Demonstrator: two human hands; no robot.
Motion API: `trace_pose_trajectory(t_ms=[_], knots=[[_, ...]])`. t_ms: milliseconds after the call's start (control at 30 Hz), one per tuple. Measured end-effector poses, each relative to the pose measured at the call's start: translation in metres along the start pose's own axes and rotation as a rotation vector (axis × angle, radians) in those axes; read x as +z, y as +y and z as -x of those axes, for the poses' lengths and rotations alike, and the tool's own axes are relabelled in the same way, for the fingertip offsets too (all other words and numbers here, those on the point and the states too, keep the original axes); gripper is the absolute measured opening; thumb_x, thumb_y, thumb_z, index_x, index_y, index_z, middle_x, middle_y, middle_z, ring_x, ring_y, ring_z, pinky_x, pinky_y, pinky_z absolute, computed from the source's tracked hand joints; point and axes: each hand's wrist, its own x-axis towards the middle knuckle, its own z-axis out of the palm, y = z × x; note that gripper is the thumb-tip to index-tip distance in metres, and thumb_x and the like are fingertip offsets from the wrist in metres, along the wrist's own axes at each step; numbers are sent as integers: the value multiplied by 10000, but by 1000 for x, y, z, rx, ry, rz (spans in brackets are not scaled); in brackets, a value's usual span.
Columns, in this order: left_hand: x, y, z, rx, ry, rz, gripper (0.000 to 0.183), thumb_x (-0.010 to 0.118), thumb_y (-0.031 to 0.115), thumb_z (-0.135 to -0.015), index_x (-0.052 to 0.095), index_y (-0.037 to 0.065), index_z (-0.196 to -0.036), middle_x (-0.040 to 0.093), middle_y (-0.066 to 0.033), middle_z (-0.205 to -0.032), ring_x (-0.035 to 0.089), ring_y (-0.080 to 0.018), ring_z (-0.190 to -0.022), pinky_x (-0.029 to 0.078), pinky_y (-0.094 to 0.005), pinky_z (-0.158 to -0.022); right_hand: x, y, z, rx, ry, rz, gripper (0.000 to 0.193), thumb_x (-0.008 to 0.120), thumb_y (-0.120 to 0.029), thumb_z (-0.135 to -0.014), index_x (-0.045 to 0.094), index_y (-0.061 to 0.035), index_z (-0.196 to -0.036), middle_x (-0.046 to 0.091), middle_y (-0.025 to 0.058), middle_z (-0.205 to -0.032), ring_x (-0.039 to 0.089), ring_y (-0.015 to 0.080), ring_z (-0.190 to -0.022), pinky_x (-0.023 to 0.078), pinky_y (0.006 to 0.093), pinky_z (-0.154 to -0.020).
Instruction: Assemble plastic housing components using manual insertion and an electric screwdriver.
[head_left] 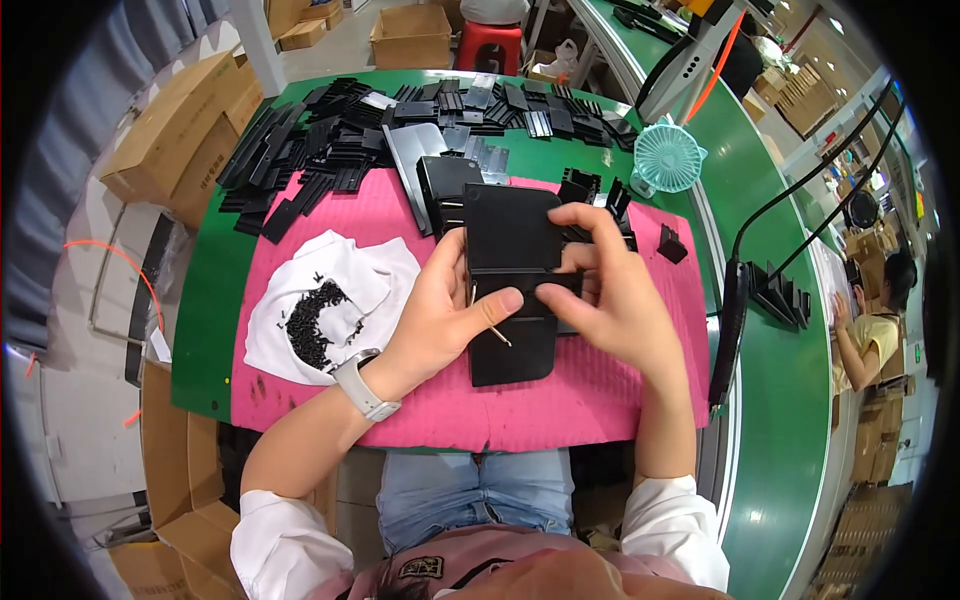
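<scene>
Above the pink mat (610,400), a flat black panel (513,228) is held up between my two hands. It is made of an upper and a lower plate with a narrower strip across the middle. My left hand (430,315) grips its left edge, thumb on the front. A thin metal rod (492,326) sticks out by that thumb; how it is held is unclear. My right hand (625,305) pinches the panel's right side with thumb and fingers. Just behind is another black piece (443,175). To the left, small black screws (312,335) lie on a white cloth (268,310).
Black metal pieces (335,130) are heaped along the far side of the green table (210,340). A pale blue fan (668,160) stands at the far right, near a hanging black cable (735,310). Cardboard boxes (170,130) stand left. Another person (875,330) sits far right.
</scene>
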Motion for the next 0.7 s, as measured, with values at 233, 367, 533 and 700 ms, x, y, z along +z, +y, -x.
trace_pose_trajectory(t_ms=[233, 367, 533, 700], knots=[[-8, -19, -10, 48, 277, -70, 473, 609, 37, -856, 374, -8, -1264, 517, -93, -1174, 516, -164, -1084, 426, -300, -924, 26, 25, -1, -208, 338, -163, 432, 641, 50, -715, 490, -10, -1115, 470, 160, -1033, 576, 225, -677, 478, 304, -576], [-7, -16, -6, 95, 232, -249, 421, 545, 2, -879, 418, 5, -1280, 554, -75, -1178, 549, -150, -1048, 427, -288, -912, 42, 37, -3, -442, 189, 171, 364, 648, -38, -696, 507, -25, -1031, 510, 174, -915, 567, 370, -769, 500, 410, -675], [-1, -24, -7, -21, 217, -166, 448, 549, -17, -870, 413, -20, -1297, 548, -79, -1189, 529, -145, -1066, 408, -276, -928, -10, 23, 54, -523, 368, 358, 298, 662, -40, -714, 584, -19, -1001, 613, 154, -874, 639, 287, -722, 526, 339, -607], [9, -14, 0, -99, 244, -192, 460, 566, -17, -858, 416, -23, -1293, 543, -70, -1184, 523, -135, -1041, 408, -260, -909, -146, 86, 126, -23, 1162, 472, 292, 664, -85, -764, 586, -40, -1042, 626, 107, -863, 629, 212, -720, 512, 302, -646]])
